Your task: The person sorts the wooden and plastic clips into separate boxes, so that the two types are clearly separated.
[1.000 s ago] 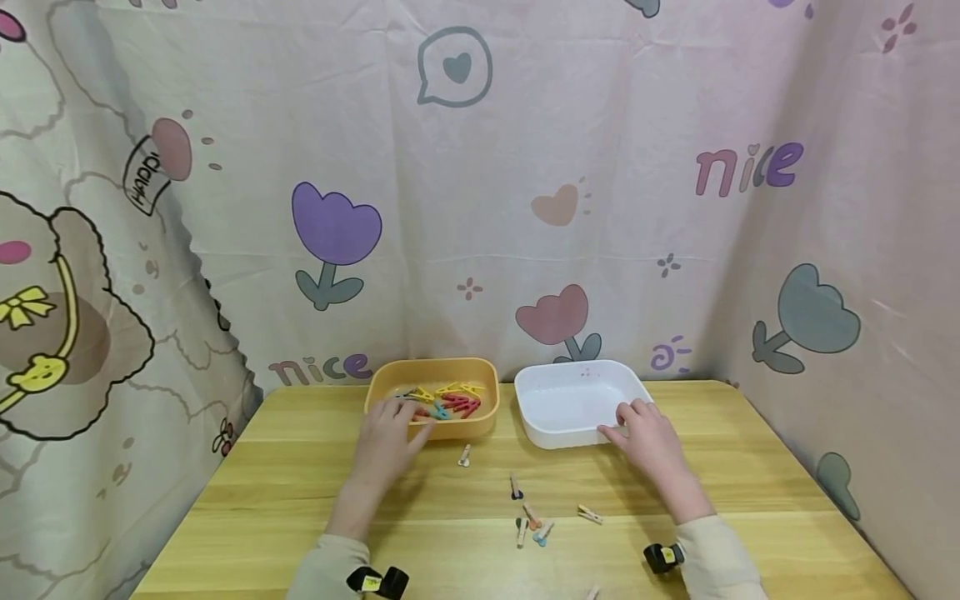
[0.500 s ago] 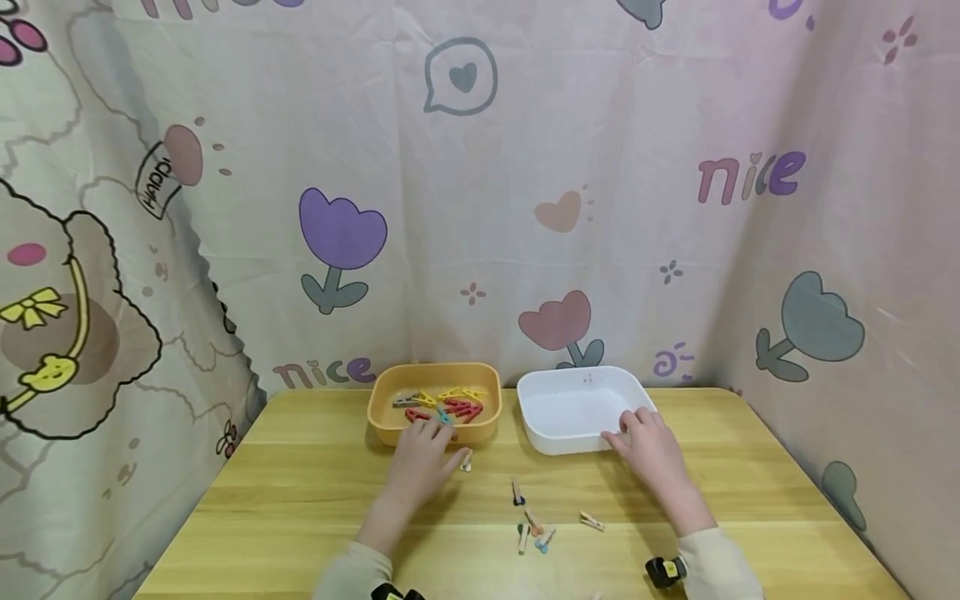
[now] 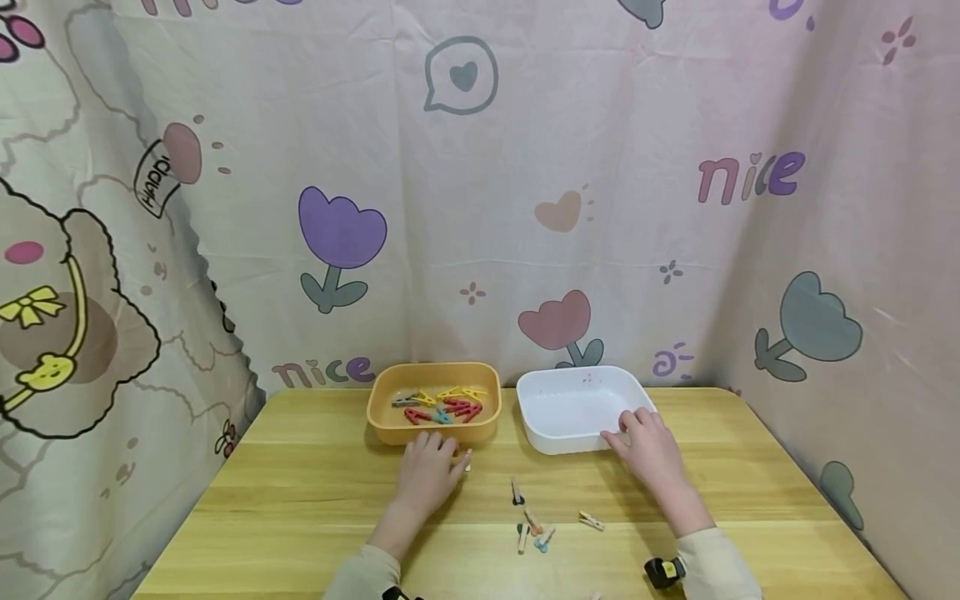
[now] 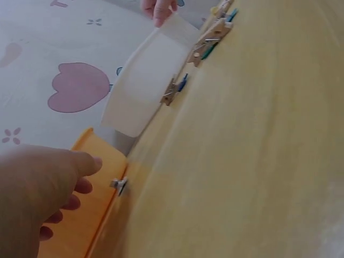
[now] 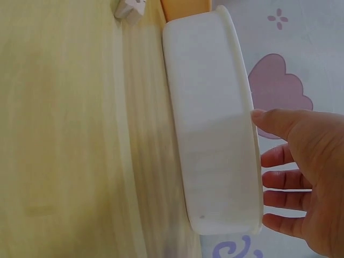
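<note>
My left hand (image 3: 429,473) hovers just in front of the yellow-orange bin (image 3: 386,432), its fingers loosely bent with nothing between them. Beside its thumb, a small wooden clothespin (image 4: 118,185) is on the table, partly hidden by the hand in the head view. Red, yellow, blue and grey plastic clothespins (image 3: 459,407) lie inside that bin. At the front right of the white bin (image 3: 562,437), my right hand (image 3: 651,450) holds the rim. In the right wrist view its thumb (image 5: 263,115) is on the rim, and its fingers reach over the edge.
Several small wooden clothespins (image 3: 522,538) with coloured trims lie about the table (image 3: 285,500) in front of the bins, one (image 3: 591,521) apart to the right. A printed curtain (image 3: 465,208) hangs close behind both bins.
My left hand has come out from over the yellow-orange bin, moving right and toward the front, to its near side. The right hand stays at the white bin's rim. The view has shifted slightly.
</note>
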